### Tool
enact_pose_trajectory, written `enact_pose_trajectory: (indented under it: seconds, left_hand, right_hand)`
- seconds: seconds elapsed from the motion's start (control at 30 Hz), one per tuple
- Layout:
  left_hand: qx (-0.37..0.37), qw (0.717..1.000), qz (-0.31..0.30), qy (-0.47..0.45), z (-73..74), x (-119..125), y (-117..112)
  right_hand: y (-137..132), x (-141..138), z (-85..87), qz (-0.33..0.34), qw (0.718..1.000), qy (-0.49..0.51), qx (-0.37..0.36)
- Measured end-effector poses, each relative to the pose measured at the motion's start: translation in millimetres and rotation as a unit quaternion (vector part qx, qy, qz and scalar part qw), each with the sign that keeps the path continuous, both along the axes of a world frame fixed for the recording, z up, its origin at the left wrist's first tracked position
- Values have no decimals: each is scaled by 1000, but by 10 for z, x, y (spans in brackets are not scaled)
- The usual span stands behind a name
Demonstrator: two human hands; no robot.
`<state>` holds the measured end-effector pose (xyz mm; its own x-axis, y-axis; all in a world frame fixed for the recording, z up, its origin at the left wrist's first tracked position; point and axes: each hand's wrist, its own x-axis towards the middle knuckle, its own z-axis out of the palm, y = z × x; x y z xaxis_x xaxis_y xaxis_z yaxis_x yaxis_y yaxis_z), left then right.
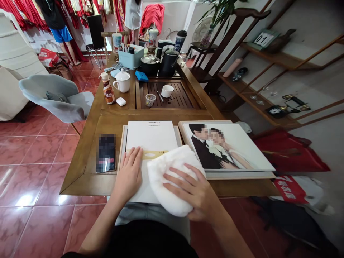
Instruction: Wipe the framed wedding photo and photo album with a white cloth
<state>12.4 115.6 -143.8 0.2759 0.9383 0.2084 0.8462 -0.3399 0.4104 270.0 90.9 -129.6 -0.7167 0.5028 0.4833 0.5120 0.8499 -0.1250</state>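
Note:
My left hand (130, 172) lies flat on the left side of a white board or box lid (150, 136), fingers stretched out, holding nothing. This board has a gold band with an oval across its middle and small print at its far edge. A thick, folded white cloth (168, 190) rests over its right part, with my right hand (192, 190) on it, fingers spread over the fabric and the thumb hidden. The cloth also reaches the near-left edge of a framed photo panel (239, 143), which shows a couple and lies to the right on another pale frame.
A phone (106, 153) lies to the left on the wooden table (113, 122). Farther back are a coffee bottle (108, 89), a white lidded cup (123, 81), a small tub (150, 100), a white bowl (167, 91) and a kettle (168, 62). A grey chair (53, 93) stands left.

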Motion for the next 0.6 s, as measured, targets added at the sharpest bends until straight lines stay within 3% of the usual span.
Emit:
enact_pose_trajectory:
  seconds: [0.1, 0.27, 0.47, 0.6]
  left_hand:
    - [-1, 1000, -1, 2, -3, 4, 1]
    - [-17, 1000, -12, 10, 24, -3, -2]
    - [1, 1000, 1, 7, -13, 14, 2]
    - [-5, 1000, -2, 12, -3, 16, -1]
  right_hand:
    - [6, 3, 32, -15, 1000, -13, -5]
    - [-43, -90, -40, 46, 999, 4, 1]
    - [101, 49, 20, -24, 999, -32, -6]
    - [71, -37, 13, 10, 1000, -19, 2]
